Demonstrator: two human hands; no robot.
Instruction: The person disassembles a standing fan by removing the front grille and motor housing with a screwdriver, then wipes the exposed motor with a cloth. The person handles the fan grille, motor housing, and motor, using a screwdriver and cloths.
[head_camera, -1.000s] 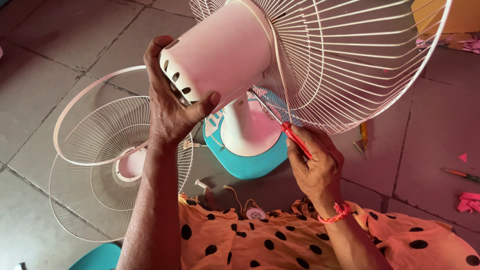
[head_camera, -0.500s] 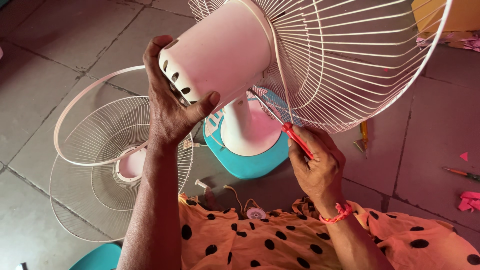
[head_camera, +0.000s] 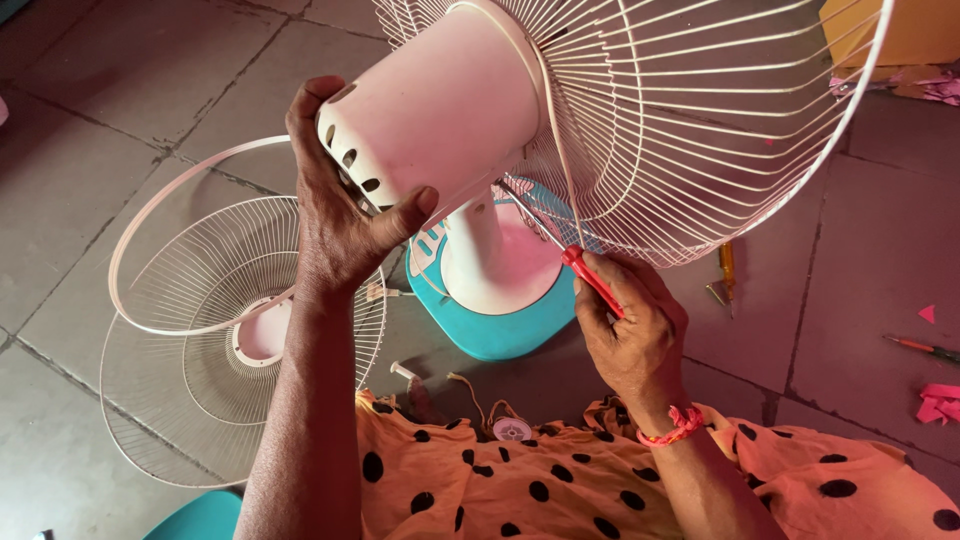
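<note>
in the head view the left hand (head_camera: 340, 215) has its fingers clamped around the white motor housing (head_camera: 440, 105) of the fan. just below the housing, the right hand (head_camera: 630, 335) pinches a red-handled screwdriver (head_camera: 590, 280), its tip reaching the rear wire guard (head_camera: 700, 130); a loose front guard (head_camera: 200, 330) lies on the floor left of the housing.

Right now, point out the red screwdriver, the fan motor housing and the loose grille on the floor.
red screwdriver (head_camera: 592, 280): head view, on its red handle.
fan motor housing (head_camera: 440, 110): head view, on its white side wall.
loose grille (head_camera: 190, 380): head view, on its wire spokes.
</note>
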